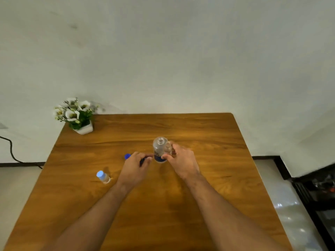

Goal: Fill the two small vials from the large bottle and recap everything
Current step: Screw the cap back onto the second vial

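Item 1, large bottle (159,150): clear, dark label low on the body, upright on the worktop (208,178) at frame centre. Mouth open; no cap on it.

Item 2, second small vial (168,148): clear, uncapped, held just beside the bottle's right shoulder, touching or nearly so. Fill level too blurred to tell.

Item 3, first small vial (103,177): lower left of the frame, upright, blue cap on, well apart from the rest. Appears finished.

Item 4, loose blue cap (127,156): on the worktop just left of the left hand. Whether it belongs to the bottle or the vial cannot be told.

Item 5, right hand (181,160): fingers and thumb curled round the second vial, clamped on it.

Item 6, left hand (136,164): fingers curled, pinching a small dark object (142,161) at the fingertips, probably another cap; too small to be sure.

Item 7, potted flowers (78,115): upper left corner of the worktop, white pot. Not part of the work.

Status, as judged: one vial filled and capped. Second vial in hand, either awaiting its fill or awaiting its cap. Bottle recapping outstanding. Roughly past the halfway mark.
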The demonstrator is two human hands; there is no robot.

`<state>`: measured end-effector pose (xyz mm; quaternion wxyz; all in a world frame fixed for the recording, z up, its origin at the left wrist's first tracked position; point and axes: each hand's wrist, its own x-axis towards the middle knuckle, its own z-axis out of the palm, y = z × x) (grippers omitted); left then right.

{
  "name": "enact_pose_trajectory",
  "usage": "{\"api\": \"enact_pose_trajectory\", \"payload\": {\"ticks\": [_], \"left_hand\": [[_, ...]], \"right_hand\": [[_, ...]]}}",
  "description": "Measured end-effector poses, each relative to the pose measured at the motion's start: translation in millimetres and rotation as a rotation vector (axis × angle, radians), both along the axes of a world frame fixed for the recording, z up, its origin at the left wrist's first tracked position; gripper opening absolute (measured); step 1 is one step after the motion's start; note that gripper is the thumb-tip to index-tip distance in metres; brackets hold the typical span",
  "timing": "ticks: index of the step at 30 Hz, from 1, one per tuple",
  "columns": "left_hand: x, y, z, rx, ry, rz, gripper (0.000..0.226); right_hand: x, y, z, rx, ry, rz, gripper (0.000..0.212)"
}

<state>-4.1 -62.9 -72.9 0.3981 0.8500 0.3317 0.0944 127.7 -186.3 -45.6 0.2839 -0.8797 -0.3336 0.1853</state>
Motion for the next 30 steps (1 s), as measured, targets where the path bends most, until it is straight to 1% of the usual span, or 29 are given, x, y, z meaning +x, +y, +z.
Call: {"api": "enact_pose_trajectory", "payload": {"ticks": [1, 5, 8, 11, 15, 18, 21, 25, 30], "left_hand": [[-1, 7, 9, -0.020, -0.050, 0.036, 0.019], [2, 32, 53, -0.231, -0.273, 0.201, 0.011], [6, 47, 90, -0.307, -0.416, 0.215, 0.014], [10, 58, 129, -0.348, -0.559, 0.226, 0.021], [17, 64, 178, -0.364, -0.693, 0.200, 0.022], [20, 71, 202, -0.286, -0.702, 0.122, 0.030], [22, 78, 213, -0.272, -0.687, 0.091, 0.030], [20, 82, 214, -0.178, -0.575, 0.081, 0.031], [20, 82, 213, -0.112, -0.518, 0.102, 0.030]], "right_hand": [[1, 5, 9, 0.023, -0.017, 0.014, 0.056], [1, 25, 45, 0.091, -0.091, 0.075, 0.057], [1, 40, 69, 0.136, -0.154, 0.110, 0.051], [-2, 56, 94, 0.183, -0.194, 0.119, 0.054], [-8, 74, 121, 0.279, -0.207, 0.123, 0.055], [-12, 85, 133, 0.320, -0.208, 0.125, 0.059], [-17, 93, 140, 0.346, -0.204, 0.135, 0.057], [-20, 98, 142, 0.396, -0.187, 0.142, 0.052], [-23, 101, 140, 0.386, -0.218, 0.158, 0.052]]}}
